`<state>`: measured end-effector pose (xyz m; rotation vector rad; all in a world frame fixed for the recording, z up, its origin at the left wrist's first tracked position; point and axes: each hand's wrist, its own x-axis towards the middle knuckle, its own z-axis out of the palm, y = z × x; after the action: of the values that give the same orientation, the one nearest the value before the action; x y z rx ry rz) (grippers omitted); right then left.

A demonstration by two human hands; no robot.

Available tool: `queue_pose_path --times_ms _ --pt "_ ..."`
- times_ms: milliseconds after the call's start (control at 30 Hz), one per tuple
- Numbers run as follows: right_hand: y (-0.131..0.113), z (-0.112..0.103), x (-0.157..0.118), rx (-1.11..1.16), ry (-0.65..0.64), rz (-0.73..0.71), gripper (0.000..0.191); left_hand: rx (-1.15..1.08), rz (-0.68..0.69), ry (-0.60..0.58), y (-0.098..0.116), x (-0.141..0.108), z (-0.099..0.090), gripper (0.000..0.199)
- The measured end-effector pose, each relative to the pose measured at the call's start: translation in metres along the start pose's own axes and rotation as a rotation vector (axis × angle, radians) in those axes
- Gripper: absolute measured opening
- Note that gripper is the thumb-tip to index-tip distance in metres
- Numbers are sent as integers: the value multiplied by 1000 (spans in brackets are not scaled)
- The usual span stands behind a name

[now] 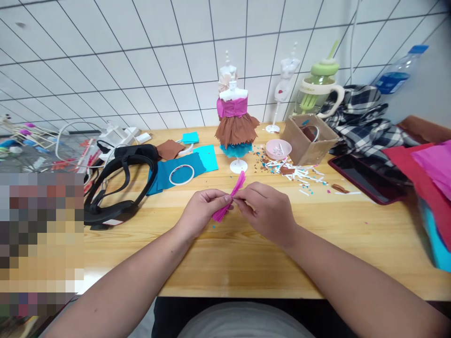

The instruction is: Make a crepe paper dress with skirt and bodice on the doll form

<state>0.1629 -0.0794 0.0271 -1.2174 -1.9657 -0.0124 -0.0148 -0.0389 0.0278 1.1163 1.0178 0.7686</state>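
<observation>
A narrow, pleated strip of magenta crepe paper [220, 215] is pinched at its middle, its two ends fanning out. My left hand [207, 206] grips it between thumb and fingers from the left. From the right, my right hand [266, 209] pinches the same spot with thumb and forefinger; whether anything else is in that pinch is too small to tell. Just beyond my hands stands a small white dress form [233, 94] on a round base [238, 166]. It wears a magenta top [234, 107], a brown zigzag-edged skirt [237, 129] and a teal layer [236, 150] beneath.
Left lie a black headset frame [121, 206], teal paper [164, 173] and a white ring [181, 166]. Right are a pink bowl [278, 149], scattered white sticks [292, 172], a cardboard box [312, 145], a phone [364, 176], a cup [322, 89] and red paper [423, 183].
</observation>
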Motion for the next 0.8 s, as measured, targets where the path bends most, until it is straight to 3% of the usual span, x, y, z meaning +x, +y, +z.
queue_pose_path --times_ms 333,467,533,633,700,800 --pt "-5 2 -4 -113 -41 -11 22 244 172 66 4 -1 -1 25" --pt "-9 3 -4 38 -77 53 24 188 214 105 5 0 -4 20" --pt "-7 2 -2 233 -68 178 23 103 203 113 4 1 -7 18" --pt "0 -1 4 557 -68 523 19 -22 143 111 3 4 -10 19" --pt "7 -2 7 758 -146 725 24 -47 119 103 2 4 -12 22" --pt "12 -1 10 988 -277 865 35 -16 122 86 1 5 -13 25"
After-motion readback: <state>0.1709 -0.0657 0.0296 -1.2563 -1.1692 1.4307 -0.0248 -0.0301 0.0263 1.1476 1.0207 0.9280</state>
